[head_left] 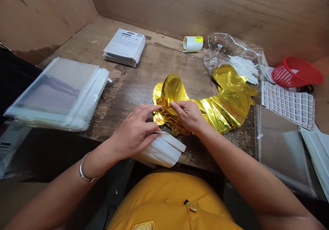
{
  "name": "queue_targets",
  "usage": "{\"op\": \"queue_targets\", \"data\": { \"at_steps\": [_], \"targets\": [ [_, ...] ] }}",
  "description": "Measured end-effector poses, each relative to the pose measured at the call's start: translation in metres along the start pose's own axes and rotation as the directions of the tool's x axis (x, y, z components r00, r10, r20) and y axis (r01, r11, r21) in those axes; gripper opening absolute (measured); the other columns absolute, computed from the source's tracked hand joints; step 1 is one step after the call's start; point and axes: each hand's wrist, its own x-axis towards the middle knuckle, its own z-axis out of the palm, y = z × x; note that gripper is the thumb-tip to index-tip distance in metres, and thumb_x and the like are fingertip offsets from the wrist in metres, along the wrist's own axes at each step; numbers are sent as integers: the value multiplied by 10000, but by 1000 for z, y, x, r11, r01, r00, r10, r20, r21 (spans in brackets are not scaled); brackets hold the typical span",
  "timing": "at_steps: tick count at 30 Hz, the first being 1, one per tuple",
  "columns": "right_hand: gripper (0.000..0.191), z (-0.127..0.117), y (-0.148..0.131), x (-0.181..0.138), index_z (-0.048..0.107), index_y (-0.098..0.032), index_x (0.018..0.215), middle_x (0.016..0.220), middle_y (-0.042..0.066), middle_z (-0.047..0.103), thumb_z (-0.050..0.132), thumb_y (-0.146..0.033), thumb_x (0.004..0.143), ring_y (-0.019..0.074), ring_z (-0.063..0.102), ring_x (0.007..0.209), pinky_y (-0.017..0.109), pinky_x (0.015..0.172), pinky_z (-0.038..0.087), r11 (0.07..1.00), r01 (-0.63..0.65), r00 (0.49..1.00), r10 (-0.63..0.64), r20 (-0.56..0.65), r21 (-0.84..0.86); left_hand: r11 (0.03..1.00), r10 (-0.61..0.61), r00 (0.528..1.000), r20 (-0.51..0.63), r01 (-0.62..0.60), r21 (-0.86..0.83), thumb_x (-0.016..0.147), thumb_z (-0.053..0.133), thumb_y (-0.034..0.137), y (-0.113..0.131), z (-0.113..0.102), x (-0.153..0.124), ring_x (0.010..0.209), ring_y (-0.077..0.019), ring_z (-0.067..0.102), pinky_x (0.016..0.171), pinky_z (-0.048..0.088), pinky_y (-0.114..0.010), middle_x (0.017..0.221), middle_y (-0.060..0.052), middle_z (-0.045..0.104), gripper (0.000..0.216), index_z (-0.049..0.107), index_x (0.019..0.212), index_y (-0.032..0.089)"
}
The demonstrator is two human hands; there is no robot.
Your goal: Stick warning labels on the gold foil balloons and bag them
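Gold foil balloons (226, 103), flat and apparently stacked, lie across the middle of the table, with an upper flap bent upward at the left end. My right hand (189, 115) is closed on the crumpled foil near that end, thumb on top. Just left of it is my left hand (136, 129), its outstretched forefinger touching the foil edge. Between the left thumb and the lower fingers it pinches a white folded sheet (167, 149), which hangs at the table's front edge. Whether it is paper or plastic I cannot tell.
At left lies a stack of clear plastic sleeves (69, 72); behind it are packaged cards (125, 45). A label roll (194, 44), a clear bag of white pieces (244, 67), a red basket (285, 74), a sticker sheet (288, 103) and more sleeves (280, 141) line the back and right.
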Motion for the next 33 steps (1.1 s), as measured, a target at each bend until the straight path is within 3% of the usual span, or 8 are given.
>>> {"op": "queue_targets", "data": {
  "at_steps": [8, 11, 15, 19, 23, 25, 27, 33],
  "targets": [
    [426, -12, -11, 10, 496, -178, 555, 533, -38, 400, 450, -454, 877, 104, 375, 523, 254, 525, 296, 987, -154, 985, 150, 89, 36, 969, 249, 950, 190, -242, -58, 894, 530, 200, -4, 11, 29, 1176, -224, 561, 1071, 393, -408, 1185, -83, 655, 163, 688, 853, 189],
    [257, -17, -16, -12, 653, -151, 866, 797, 60, 649, 584, -390, 799, 194, 574, 739, 308, 667, 447, 995, -8, 1000, 8, 3, -98, 972, 222, 951, 213, -199, -124, 890, 533, 196, -11, 18, 33, 1040, -203, 615, 909, 488, -335, 1056, -77, 675, 155, 684, 857, 185],
    [590, -12, -15, -55, 545, -106, 1268, 1273, 212, 591, 662, -228, 703, 351, 506, 1188, 516, 986, 399, 891, 196, 976, -219, -9, -410, 982, 176, 959, 222, -154, -110, 889, 542, 237, -14, 19, 31, 838, -182, 626, 737, 497, -288, 888, -64, 665, 171, 676, 802, 174],
    [256, -9, -10, -69, 690, -142, 1009, 1092, 156, 699, 534, -153, 806, 290, 609, 1035, 434, 906, 464, 915, 134, 981, -177, -80, -382, 979, 173, 961, 215, -144, -142, 893, 537, 232, -10, 16, 31, 913, -197, 641, 808, 511, -307, 948, -75, 688, 174, 677, 804, 180],
    [162, -45, 16, -41, 707, -188, 825, 767, 33, 711, 551, -231, 831, 163, 631, 709, 278, 671, 475, 999, -35, 974, 26, -226, -36, 972, 196, 964, 181, -168, -162, 895, 521, 206, -12, 16, 29, 1087, -218, 631, 980, 483, -375, 1152, -78, 689, 174, 694, 876, 210],
    [138, -82, 43, -21, 686, -157, 773, 700, 21, 681, 627, -282, 766, 145, 601, 637, 255, 601, 452, 985, -148, 923, 171, -344, 93, 972, 207, 963, 174, -181, -153, 892, 516, 211, -16, 18, 28, 1150, -226, 611, 1022, 467, -406, 1242, -72, 659, 177, 693, 884, 219],
    [137, -120, 75, -6, 642, -133, 721, 659, 24, 655, 642, -270, 727, 130, 560, 576, 256, 569, 432, 942, -317, 782, 323, -533, 107, 968, 228, 957, 178, -204, -146, 891, 515, 222, -20, 20, 26, 1176, -228, 601, 1034, 465, -423, 1283, -65, 637, 175, 689, 885, 224],
    [88, -179, 142, 0, 579, -134, 617, 715, 113, 635, 606, -153, 699, 190, 561, 714, 339, 689, 402, 820, -571, 519, 407, -751, 50, 970, 216, 962, 166, -192, -150, 886, 522, 249, -20, 22, 25, 1173, -220, 606, 1021, 486, -396, 1266, -57, 650, 171, 691, 871, 227]
  ]
}}
